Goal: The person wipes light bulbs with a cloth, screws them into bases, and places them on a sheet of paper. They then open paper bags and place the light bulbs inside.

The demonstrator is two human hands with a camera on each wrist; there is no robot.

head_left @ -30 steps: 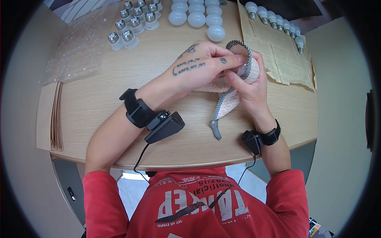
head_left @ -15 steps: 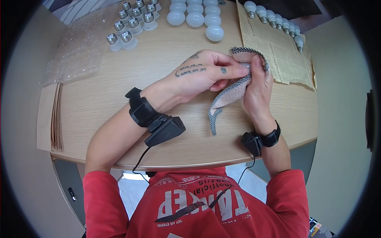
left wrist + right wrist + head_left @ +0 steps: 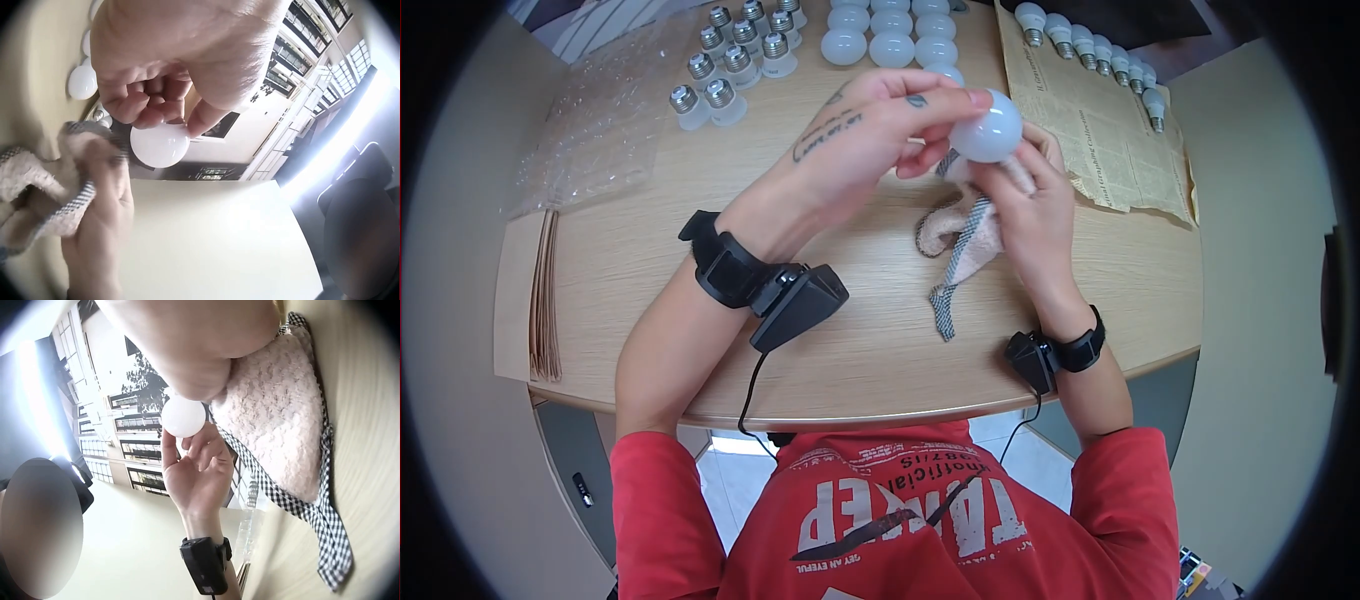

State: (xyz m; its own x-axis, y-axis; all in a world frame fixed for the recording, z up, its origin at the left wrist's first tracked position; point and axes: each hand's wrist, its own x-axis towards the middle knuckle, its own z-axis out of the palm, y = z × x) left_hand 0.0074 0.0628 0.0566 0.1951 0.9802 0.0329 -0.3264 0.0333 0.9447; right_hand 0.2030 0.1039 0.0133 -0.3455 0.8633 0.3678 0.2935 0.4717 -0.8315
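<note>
A white round light bulb (image 3: 987,130) is pinched between the thumb and fingers of my left hand (image 3: 870,125), raised over the desk. In the left wrist view its glossy dome (image 3: 160,147) points away from the fingers, which hide its base. My right hand (image 3: 1035,215), close beside the bulb, grips a pale pink fleecy cloth (image 3: 975,250) with a black-and-white checked border. Part of the cloth bunches at the fingers, while a pointed end hangs towards me. The right wrist view shows the cloth's fluffy face (image 3: 275,412) beneath the hand.
Several bulbs (image 3: 740,65) stand with metal screw bases up at the back left. Rows of white bulbs (image 3: 890,50) sit dome-up at the back middle. More bulbs (image 3: 1100,58) line a printed brown paper (image 3: 1100,150) at right. Bubble wrap (image 3: 600,130) and folded brown paper (image 3: 545,300) lie left.
The bulb, earlier mostly wrapped in the cloth between both hands, has come out of it. My left hand has lifted it up and away from me; the cloth stays in my right hand.
</note>
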